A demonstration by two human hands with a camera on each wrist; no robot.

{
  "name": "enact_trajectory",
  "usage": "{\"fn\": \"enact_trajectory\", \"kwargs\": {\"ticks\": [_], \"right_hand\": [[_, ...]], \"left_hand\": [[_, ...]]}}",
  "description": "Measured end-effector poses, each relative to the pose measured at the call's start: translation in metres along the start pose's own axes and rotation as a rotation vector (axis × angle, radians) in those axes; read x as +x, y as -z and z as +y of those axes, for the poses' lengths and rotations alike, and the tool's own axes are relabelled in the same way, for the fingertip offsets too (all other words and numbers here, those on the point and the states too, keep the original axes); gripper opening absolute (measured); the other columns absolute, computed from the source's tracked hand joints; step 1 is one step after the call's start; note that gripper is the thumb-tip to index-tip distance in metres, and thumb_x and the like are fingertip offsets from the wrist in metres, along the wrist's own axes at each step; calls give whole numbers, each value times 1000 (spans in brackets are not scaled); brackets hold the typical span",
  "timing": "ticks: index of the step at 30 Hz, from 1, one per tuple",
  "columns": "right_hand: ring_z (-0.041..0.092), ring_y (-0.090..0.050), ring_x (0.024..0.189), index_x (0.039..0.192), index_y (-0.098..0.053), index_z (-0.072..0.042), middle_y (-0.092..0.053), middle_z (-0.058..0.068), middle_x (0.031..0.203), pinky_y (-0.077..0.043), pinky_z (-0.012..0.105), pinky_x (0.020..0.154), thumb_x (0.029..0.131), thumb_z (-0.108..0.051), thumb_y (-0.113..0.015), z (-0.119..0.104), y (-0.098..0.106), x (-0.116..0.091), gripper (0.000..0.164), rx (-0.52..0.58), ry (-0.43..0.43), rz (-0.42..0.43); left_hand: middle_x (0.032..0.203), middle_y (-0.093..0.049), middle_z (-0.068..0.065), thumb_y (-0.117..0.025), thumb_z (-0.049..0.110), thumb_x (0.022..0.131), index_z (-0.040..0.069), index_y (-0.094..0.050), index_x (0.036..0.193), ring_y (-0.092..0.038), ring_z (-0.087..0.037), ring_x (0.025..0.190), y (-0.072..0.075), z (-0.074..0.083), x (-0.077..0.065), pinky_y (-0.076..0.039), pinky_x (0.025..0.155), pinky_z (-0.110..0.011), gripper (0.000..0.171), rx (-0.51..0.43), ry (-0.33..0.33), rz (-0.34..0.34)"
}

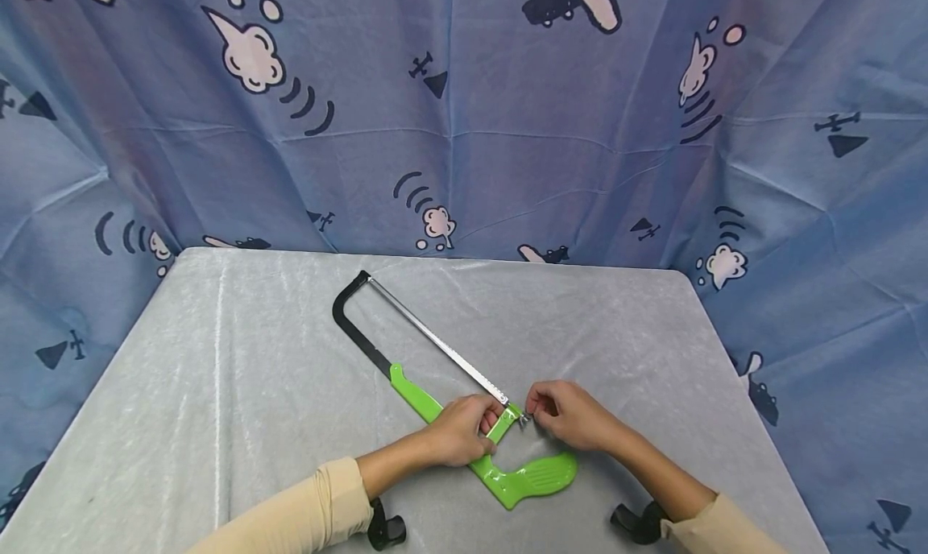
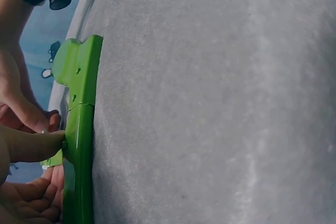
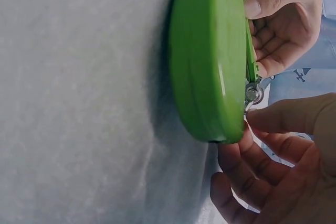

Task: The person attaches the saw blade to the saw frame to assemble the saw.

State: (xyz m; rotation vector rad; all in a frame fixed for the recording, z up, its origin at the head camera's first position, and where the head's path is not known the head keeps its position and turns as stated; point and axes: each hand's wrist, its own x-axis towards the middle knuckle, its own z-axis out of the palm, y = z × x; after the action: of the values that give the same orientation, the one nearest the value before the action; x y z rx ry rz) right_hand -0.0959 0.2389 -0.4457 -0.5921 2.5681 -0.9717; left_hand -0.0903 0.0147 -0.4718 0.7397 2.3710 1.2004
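Observation:
A hacksaw (image 1: 540, 475) lies on the table, with a green handle, a black bow (image 1: 358, 336) pointing to the far left and a silver blade (image 1: 441, 343) stretched along its upper right side. My left hand (image 1: 460, 432) grips the green bar beside the handle opening, thumb on the near side and fingers behind. At the blade's near end sits a small metal wing nut (image 3: 254, 94). My right hand (image 1: 573, 415) pinches its wing between thumb and curled fingers. In the right wrist view the handle partly hides those fingertips.
Grey velvety cloth covers the table (image 1: 275, 393). A blue printed curtain (image 1: 493, 192) hangs behind and at both sides. Black wrist mounts (image 1: 387, 530) are strapped below each hand, near the table's front.

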Motion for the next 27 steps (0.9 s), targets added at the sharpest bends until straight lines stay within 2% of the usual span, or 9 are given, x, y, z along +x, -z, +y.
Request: {"fn": "enact_trajectory", "kwargs": {"ticks": [15,21,27], "right_hand": [[3,-49,64,86,-66,-5,-55,-7,71,-44,23,58,76,6,-63,0,-3,0,16,21,16,-57],[3,-47,60,85,-65,-3,-53,-7,67,-42,22,55,76,5,-64,0,-4,1,13,45,-1,-92],[3,-45,55,80,-63,-3,-51,-7,62,-38,20,51,79,-2,-68,-2,-8,2,6,137,-43,-142]], "left_hand": [[83,-57,3,-80,-3,73,4,-63,103,-51,-4,75,-1,-2,1,-45,71,-18,35,-12,7,-4],[82,-56,4,-79,-3,73,4,-64,103,-51,-3,75,-1,-4,2,-45,71,-18,35,-12,11,-5],[82,-56,4,-79,-3,73,3,-64,103,-51,-3,75,-1,-4,1,-45,71,-18,35,-11,4,-7]]}}
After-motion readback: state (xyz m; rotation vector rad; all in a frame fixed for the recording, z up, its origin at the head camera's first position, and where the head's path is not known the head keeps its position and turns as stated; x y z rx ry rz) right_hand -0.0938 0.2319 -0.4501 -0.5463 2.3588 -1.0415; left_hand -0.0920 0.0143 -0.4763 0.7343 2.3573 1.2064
